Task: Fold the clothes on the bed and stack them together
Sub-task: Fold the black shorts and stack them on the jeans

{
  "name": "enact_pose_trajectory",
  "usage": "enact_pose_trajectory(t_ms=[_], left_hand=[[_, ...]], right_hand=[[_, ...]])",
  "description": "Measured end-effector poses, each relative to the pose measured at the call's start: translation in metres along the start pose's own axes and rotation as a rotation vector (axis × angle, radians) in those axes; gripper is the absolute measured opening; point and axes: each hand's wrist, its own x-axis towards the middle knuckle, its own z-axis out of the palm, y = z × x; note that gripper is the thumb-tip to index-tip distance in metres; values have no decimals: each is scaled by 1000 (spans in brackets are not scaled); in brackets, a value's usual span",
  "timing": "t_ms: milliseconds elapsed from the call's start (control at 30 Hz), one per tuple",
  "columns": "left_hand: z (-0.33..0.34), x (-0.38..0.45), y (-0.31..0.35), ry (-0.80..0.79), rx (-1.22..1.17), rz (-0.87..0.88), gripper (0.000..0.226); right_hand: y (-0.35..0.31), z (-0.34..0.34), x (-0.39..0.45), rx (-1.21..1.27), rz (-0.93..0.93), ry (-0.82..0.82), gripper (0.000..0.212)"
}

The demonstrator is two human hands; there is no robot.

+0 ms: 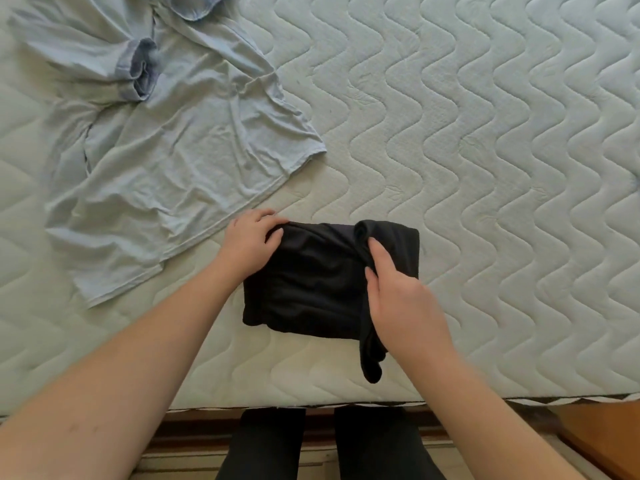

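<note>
A black garment (311, 282), folded into a compact rectangle, lies on the quilted mattress (502, 168) near its front edge. My left hand (251, 240) grips the garment's upper left corner, fingers curled over the edge. On the right side, my right hand (398, 299) holds a fold of the black cloth, with a loose end hanging out below the wrist. A light blue T-shirt (166, 150) lies spread out and wrinkled at the upper left, apart from the black garment.
The mattress's front edge (346, 403) runs across the bottom, with my dark-clad legs (377, 445) and the floor below it. A wooden piece of furniture (609, 438) shows at the bottom right corner.
</note>
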Motion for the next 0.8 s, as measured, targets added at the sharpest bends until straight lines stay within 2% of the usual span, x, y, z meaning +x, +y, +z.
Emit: enact_pose_trajectory(t_ms=[67, 133, 167, 200, 333, 433, 567, 633, 700, 733, 800], left_hand=[[-4, -2, -8, 85, -300, -184, 30], [-9, -3, -11, 135, -765, -440, 25], [-11, -5, -13, 130, -907, -535, 23], [-12, -7, -16, 110, -951, -580, 22], [-11, -25, -34, 64, -924, -623, 22], [-10, -37, -42, 28, -1033, -685, 24], [-7, -44, -45, -46, -1073, -716, 35], [-5, -45, -42, -47, -1066, -694, 42], [-6, -43, -35, -84, -1104, -669, 48], [-7, -42, -31, -127, -1108, -652, 54], [-8, -40, -24, -211, -1060, -639, 86]], right_hand=[[-22, 12, 4, -69, -21, -2, 49], [-41, 26, 9, -137, -31, 0, 56], [-49, 34, 11, -161, -30, -12, 59], [-55, 43, 14, -187, -27, -24, 61], [-82, 70, 31, -267, -33, -91, 69], [-101, 86, 40, -270, -35, -152, 75], [-110, 104, 47, -254, -76, -203, 71], [-102, 107, 47, -62, -122, -283, 62], [-88, 102, 44, 235, -164, -362, 54], [-78, 98, 42, 365, -188, -323, 49], [-49, 90, 44, 496, -160, -55, 39]])
